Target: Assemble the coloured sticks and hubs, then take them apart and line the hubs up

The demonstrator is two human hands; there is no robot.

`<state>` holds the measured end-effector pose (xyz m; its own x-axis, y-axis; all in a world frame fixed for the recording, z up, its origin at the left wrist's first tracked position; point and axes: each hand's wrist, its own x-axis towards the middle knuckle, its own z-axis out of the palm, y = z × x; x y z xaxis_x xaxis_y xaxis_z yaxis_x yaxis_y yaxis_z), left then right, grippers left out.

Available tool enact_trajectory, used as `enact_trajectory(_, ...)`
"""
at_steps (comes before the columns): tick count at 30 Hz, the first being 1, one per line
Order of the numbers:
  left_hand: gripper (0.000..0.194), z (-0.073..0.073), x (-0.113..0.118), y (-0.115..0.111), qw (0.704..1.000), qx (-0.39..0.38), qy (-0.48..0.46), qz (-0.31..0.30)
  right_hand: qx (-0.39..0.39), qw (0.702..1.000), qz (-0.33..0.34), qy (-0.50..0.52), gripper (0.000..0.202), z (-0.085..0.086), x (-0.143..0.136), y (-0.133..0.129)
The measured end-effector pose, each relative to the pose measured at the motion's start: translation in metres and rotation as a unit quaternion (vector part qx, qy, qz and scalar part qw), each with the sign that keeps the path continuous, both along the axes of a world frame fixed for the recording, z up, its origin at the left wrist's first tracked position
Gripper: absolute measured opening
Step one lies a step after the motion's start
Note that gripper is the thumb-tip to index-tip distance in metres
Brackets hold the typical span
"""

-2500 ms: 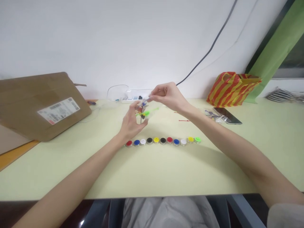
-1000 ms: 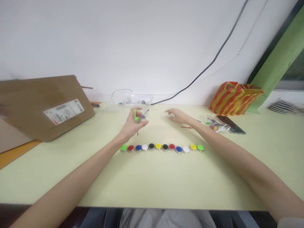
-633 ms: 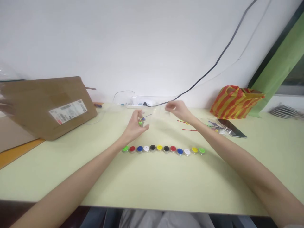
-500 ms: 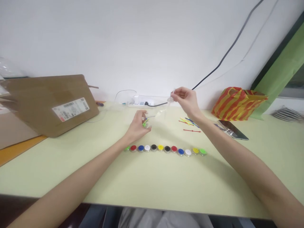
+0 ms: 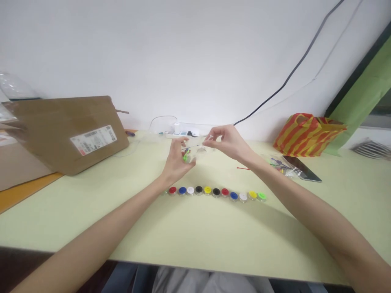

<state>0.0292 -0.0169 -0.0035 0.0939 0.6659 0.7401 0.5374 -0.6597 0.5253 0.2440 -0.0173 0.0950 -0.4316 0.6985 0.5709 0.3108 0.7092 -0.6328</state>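
My left hand (image 5: 177,160) is curled around a clear container (image 5: 191,154) that has small green and blue pieces in or behind it. Just to its right, my right hand (image 5: 224,140) pinches a small clear piece (image 5: 208,137) between thumb and fingertips. A clear round part (image 5: 201,149) shows below those fingertips; whether it is joined to the pinched piece is unclear. Below both hands, a row of small round clear pots with coloured lids (image 5: 207,190) crosses the table. A thin red stick (image 5: 242,168) lies by my right wrist.
A large cardboard box (image 5: 70,134) stands at the left. A power strip (image 5: 180,134) sits by the wall. Toward the right are a clear bag of small parts (image 5: 285,167), a dark tablet (image 5: 302,168) and a red-and-yellow striped bag (image 5: 305,134). The pale green table (image 5: 183,232) spans the view.
My right hand has moved left and down with the clear piece, close to the container in my left hand. My left hand has barely moved.
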Motion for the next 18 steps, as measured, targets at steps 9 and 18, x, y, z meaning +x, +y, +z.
enact_trajectory(9, 0.065, 0.0041, 0.0028, -0.0039, 1.000, 0.008, 0.009, 0.013, 0.027, 0.998, 0.015, -0.061, 0.036, -0.0012, 0.0033, 0.0062)
enact_trajectory(18, 0.064, 0.0021, 0.0027, -0.0034, 1.000, -0.019, 0.003, 0.000, 0.188, 0.980, -0.010, -0.065, 0.021, -0.0085, -0.0017, -0.0004)
